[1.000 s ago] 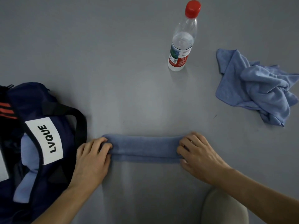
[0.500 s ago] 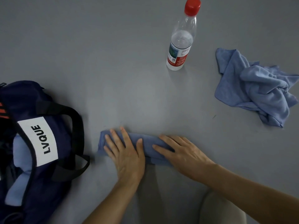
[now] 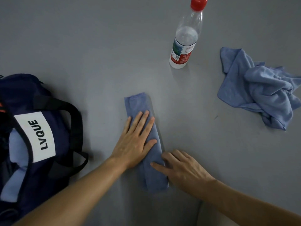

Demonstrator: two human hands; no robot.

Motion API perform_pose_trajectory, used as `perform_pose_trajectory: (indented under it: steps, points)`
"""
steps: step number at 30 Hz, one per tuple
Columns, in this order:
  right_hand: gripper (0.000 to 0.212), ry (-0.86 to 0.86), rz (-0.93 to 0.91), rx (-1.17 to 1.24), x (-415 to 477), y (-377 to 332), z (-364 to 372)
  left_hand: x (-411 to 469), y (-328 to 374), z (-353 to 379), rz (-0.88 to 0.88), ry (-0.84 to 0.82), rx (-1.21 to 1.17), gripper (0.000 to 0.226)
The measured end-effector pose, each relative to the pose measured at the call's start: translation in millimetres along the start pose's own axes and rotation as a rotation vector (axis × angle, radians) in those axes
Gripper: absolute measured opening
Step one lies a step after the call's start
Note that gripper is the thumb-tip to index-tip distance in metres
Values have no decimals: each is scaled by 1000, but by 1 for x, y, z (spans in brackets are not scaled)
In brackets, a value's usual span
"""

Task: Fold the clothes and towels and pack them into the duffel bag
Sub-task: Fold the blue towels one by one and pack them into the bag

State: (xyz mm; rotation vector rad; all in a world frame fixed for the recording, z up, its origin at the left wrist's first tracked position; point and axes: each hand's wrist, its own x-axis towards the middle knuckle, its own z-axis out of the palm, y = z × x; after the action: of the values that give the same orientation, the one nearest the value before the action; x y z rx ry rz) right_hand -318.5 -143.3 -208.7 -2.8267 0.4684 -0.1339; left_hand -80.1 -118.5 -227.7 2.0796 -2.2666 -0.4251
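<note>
A blue towel (image 3: pixel 138 103), folded into a narrow strip, lies on the grey table, running away from me. My left hand (image 3: pixel 136 141) rests flat on its middle, fingers spread. My right hand (image 3: pixel 180 168) presses its near end from the right, fingers apart. A navy duffel bag (image 3: pixel 39 136) with a white LVQUE label stands open at the left, with light blue cloth (image 3: pixel 16 154) inside. A second blue towel (image 3: pixel 260 88) lies crumpled at the far right.
A clear water bottle (image 3: pixel 185 39) with a red cap stands upright at the back, right of centre. The bag's black straps (image 3: pixel 76 128) hang towards the folded towel. Bare grey table (image 3: pixel 81 46) stretches behind.
The folded strip has turned from lying crosswise to pointing away from me. My left hand slid onto its middle and my right hand moved to its near end.
</note>
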Motion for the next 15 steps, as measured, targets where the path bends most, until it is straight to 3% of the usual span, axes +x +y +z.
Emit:
perform_pose_trajectory:
  steps: [4, 7, 9, 11, 13, 15]
  points:
    - [45, 3, -72, -21, 0, 2, -4, -4, -1, 4, -9, -30, 36, 70]
    - [20, -6, 11, 150, 10, 1, -9, -1, -1, 0, -4, -19, 24, 71]
    - [16, -15, 211, 340, 23, -3, -13, -3, -2, -3, 1, 27, -46, 68]
    - [27, -24, 523, 519, 40, -7, -17, -10, -3, -11, -44, 198, -223, 51]
    - [34, -30, 772, 619, 54, -5, -16, -23, 0, -24, -263, 317, -508, 38]
    - [35, -40, 907, 650, 65, 0, -14, -34, 4, -37, -451, 178, -777, 42]
